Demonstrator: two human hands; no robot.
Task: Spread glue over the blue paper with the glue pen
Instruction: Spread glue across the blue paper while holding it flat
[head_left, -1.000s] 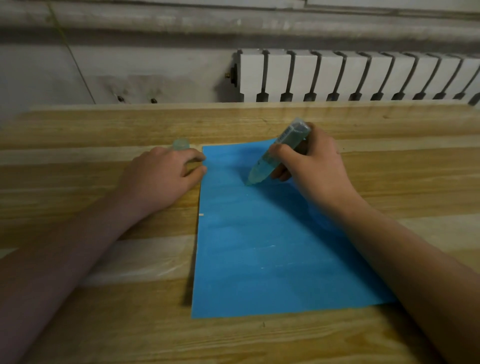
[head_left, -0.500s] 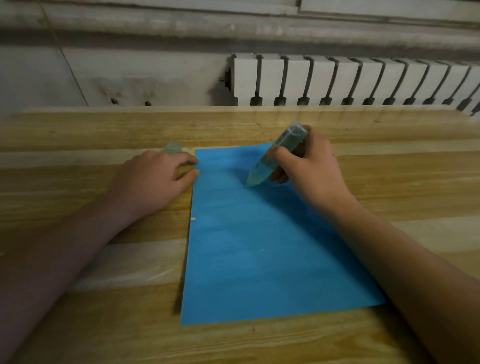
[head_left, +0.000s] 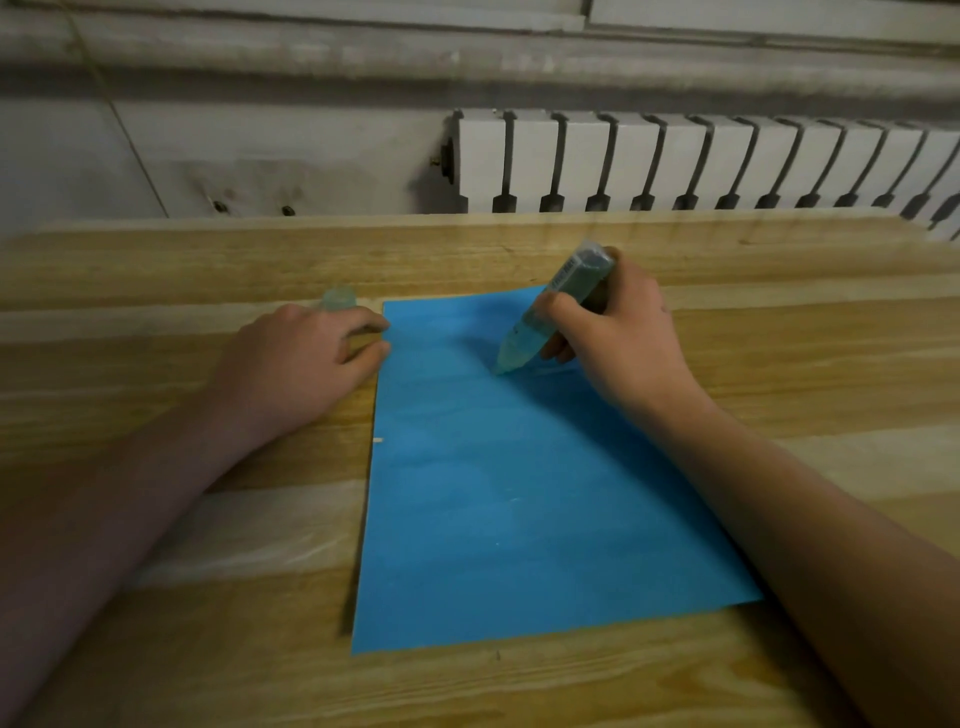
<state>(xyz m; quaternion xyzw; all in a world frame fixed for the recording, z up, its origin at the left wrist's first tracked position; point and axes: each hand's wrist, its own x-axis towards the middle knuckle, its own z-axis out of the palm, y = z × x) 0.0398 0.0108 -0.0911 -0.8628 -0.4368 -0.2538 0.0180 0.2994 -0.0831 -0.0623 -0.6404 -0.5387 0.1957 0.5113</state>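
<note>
- The right hand (head_left: 618, 338) is clamping the pen (head_left: 550, 312), with the forefinger curling over the barrel about halfway down and the thumb hiding behind it.
- The pen is slanting, its blunt end pointing away from the paper (head_left: 519, 493) and its tip touching the paper's far half, roughly midway across.
- The pen is looking like a light, stiff, see-through plastic tube. The smooth barrel is probably going to slip if gripped loosely, so holding it low, close to the tip, is giving the best control.
- A faint pale streak is showing on the paper just right of the tip; it may be wet glue.
- The paper is lying flat on the bench (head_left: 208, 649). It is looking thin, light and limp, so a sticky tip is likely to drag or ruck it across the smooth wood.
- It is best pinned at an edge with flat fingers, not lifted.
- The left hand (head_left: 296, 364) is resting knuckles-up beside the paper's left edge near its far corner. The fingers are curling loosely with nothing visible between them, and the thumb and forefinger tips are reaching that edge.
- A small pale cap (head_left: 338, 300) is sitting just left of the paper's far left corner, behind the left hand; I cannot tell whether the two are touching.
- A radiator (head_left: 701, 156) is standing well beyond the paper's far edge.
</note>
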